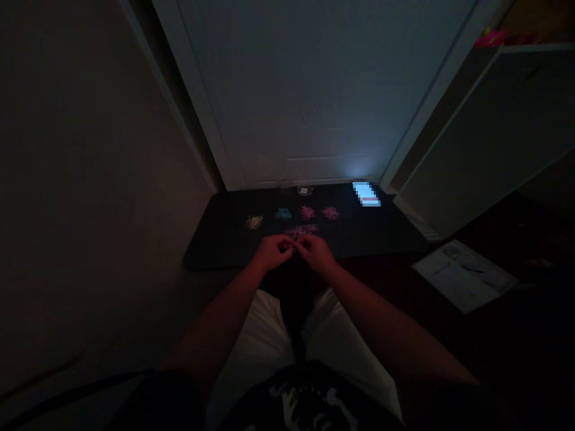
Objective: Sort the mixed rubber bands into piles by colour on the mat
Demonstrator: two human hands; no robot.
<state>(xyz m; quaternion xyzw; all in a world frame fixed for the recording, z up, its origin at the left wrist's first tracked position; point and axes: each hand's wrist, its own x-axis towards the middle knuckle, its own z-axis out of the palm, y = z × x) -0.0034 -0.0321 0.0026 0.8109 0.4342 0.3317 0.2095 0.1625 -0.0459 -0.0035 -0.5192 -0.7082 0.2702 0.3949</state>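
My left hand (pixel 273 252) and my right hand (pixel 317 251) meet fingertip to fingertip over the near part of a dark mat (pixel 215 239) on the floor. Both pinch at something small between them, too dim to make out. Just beyond the fingers lies a loose pink pile of small bands (pixel 302 230). Farther back sit separate small piles in a row: a yellowish pile (pixel 254 222), a blue pile (pixel 283 213), a pink pile (pixel 307 212) and another pink pile (pixel 331 212).
A lit phone screen (pixel 366 194) glows at the mat's far right corner. A small round object (pixel 304 191) sits at the far edge by a white door (pixel 314 90). A printed sheet (pixel 465 275) lies on the floor at right, beside a white cabinet (pixel 485 137).
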